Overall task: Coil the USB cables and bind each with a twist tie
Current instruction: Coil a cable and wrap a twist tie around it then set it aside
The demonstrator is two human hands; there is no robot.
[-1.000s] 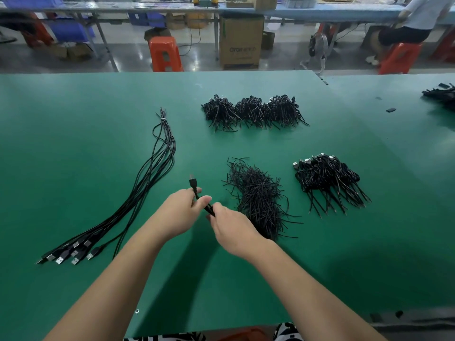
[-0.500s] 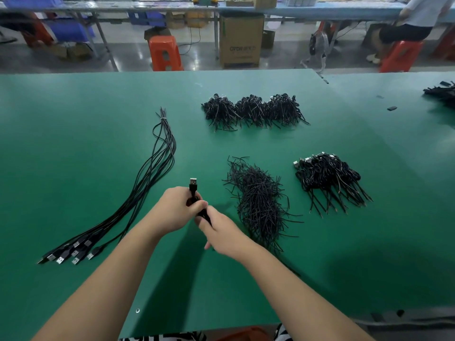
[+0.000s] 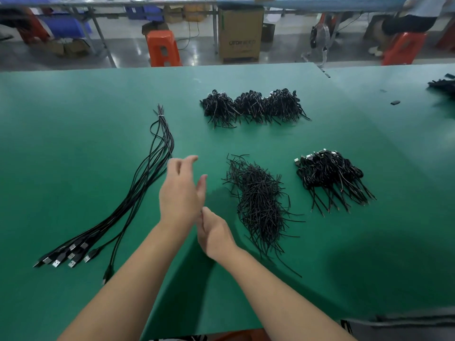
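On the left of the green surface (image 3: 73, 148) lay the loose USB cables (image 3: 138, 190). The left hand (image 3: 181, 193) hovered with fingers spread, holding nothing. The right hand (image 3: 215, 236) was beside it; its fingers were hidden, so I cannot tell. Next came the twist ties (image 3: 261, 200), then the tied coils (image 3: 330, 178). The next step was probably picking up a new cable. I saw no boxes on the surface.

The two hands are meeting over the table (image 3: 73, 143) — the left hand (image 3: 181, 193) just ahead of the right hand (image 3: 215, 235). Left of them the uncoiled USB cables (image 3: 138, 193) are lying; right, the twist ties (image 3: 261, 200), then coiled cables (image 3: 330, 175) — three bundles (image 3: 253, 107) are sitting beyond.
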